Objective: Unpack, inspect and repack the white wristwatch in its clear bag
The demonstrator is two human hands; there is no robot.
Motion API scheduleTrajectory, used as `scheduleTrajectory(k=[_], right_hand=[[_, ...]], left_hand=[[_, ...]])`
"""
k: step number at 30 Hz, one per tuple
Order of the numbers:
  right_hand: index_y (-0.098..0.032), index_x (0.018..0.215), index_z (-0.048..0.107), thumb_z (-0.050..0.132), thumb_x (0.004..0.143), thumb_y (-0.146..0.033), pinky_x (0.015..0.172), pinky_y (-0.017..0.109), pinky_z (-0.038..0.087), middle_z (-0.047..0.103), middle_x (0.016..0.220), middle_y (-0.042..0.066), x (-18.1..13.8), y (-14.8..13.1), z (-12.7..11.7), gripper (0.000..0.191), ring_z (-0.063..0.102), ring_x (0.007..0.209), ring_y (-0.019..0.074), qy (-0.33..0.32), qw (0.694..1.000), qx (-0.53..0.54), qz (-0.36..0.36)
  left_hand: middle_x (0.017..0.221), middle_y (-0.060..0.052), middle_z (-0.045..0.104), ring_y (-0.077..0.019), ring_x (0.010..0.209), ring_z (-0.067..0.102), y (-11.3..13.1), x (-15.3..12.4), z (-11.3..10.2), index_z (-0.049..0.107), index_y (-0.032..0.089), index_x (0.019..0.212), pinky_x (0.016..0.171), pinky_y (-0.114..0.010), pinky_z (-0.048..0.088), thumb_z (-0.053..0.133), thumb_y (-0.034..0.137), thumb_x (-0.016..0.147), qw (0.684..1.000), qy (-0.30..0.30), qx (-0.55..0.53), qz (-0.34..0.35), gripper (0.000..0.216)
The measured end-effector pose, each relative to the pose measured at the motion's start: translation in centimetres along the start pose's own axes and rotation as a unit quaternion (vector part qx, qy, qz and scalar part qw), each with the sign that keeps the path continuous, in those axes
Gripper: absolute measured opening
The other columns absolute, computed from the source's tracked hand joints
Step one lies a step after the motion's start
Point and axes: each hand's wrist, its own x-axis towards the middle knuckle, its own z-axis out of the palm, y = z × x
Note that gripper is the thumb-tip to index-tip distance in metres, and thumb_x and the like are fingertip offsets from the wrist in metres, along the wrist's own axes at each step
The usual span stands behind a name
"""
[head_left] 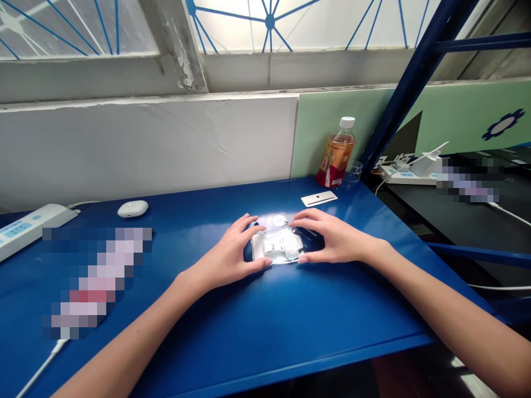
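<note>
A clear, shiny packet (pixel 276 246) with pale pieces showing through it lies on the blue table (pixel 290 326). Glare hides what exactly is inside. A small white disc (pixel 280 221) shows at its far edge. My left hand (pixel 232 249) rests around the packet's left side, thumb at the near edge and fingers at the far edge, spread apart. From the right, my right hand (pixel 332 235) touches the other side, its index fingertip by the disc and its thumb at the near right corner. The fingers of both hands are apart.
A drink bottle (pixel 337 152) stands at the back right, with a flat white card (pixel 319 199) before it. On the left lie a white earbud case (pixel 133 208), a power strip (pixel 35 226) and a blurred-out object (pixel 103 276) with a cable. A blue metal post (pixel 409 88) rises at right.
</note>
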Motion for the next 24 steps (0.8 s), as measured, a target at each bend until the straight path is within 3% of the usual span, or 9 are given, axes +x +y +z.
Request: scheduleTrajectory(k=[6, 14, 21, 24], right_hand=[[-0.022, 0.131, 0.06, 0.077, 0.071, -0.06, 0.096, 0.046, 0.051, 0.059, 0.129, 0.014, -0.07, 0.27, 0.04, 0.073, 0.057, 0.118, 0.0334, -0.004, 0.999, 0.016, 0.037], [-0.021, 0.127, 0.063, 0.079, 0.067, -0.061, 0.095, 0.044, 0.051, 0.061, 0.126, 0.014, -0.15, 0.25, -0.23, 0.073, 0.059, 0.115, 0.0324, -0.016, 0.999, 0.03, 0.042], [-0.018, 0.13, 0.06, 0.064, 0.085, -0.057, 0.097, 0.046, 0.05, 0.06, 0.128, 0.016, -0.12, 0.2, -0.53, 0.059, 0.058, 0.117, 0.0313, -0.017, 0.999, 0.0, 0.033], [-0.014, 0.134, 0.057, 0.063, 0.087, -0.057, 0.101, 0.048, 0.048, 0.058, 0.132, 0.018, -0.08, 0.26, -0.54, 0.064, 0.055, 0.121, 0.0329, -0.008, 0.999, -0.027, 0.025]], left_hand=[[0.149, -0.015, 0.048, -0.0377, 0.146, 0.029, -0.42, 0.19, 0.0, 0.061, 0.021, 0.127, 0.113, -0.058, 0.034, 0.07, 0.066, 0.077, 0.999, 0.029, 0.015, 0.022, 0.068], [0.147, -0.017, 0.049, -0.0407, 0.146, 0.028, -0.14, 0.09, 0.19, 0.062, 0.021, 0.124, 0.111, -0.061, 0.036, 0.073, 0.067, 0.072, 0.999, 0.026, 0.013, 0.032, 0.07], [0.149, -0.017, 0.047, -0.04, 0.146, 0.028, -0.28, 0.1, 0.03, 0.06, 0.019, 0.125, 0.112, -0.059, 0.036, 0.069, 0.07, 0.073, 0.999, 0.009, 0.026, 0.042, 0.073], [0.15, -0.016, 0.046, -0.0399, 0.146, 0.028, -0.18, -0.03, 0.03, 0.059, 0.02, 0.126, 0.112, -0.059, 0.036, 0.069, 0.07, 0.074, 0.998, 0.007, 0.031, 0.046, 0.073]])
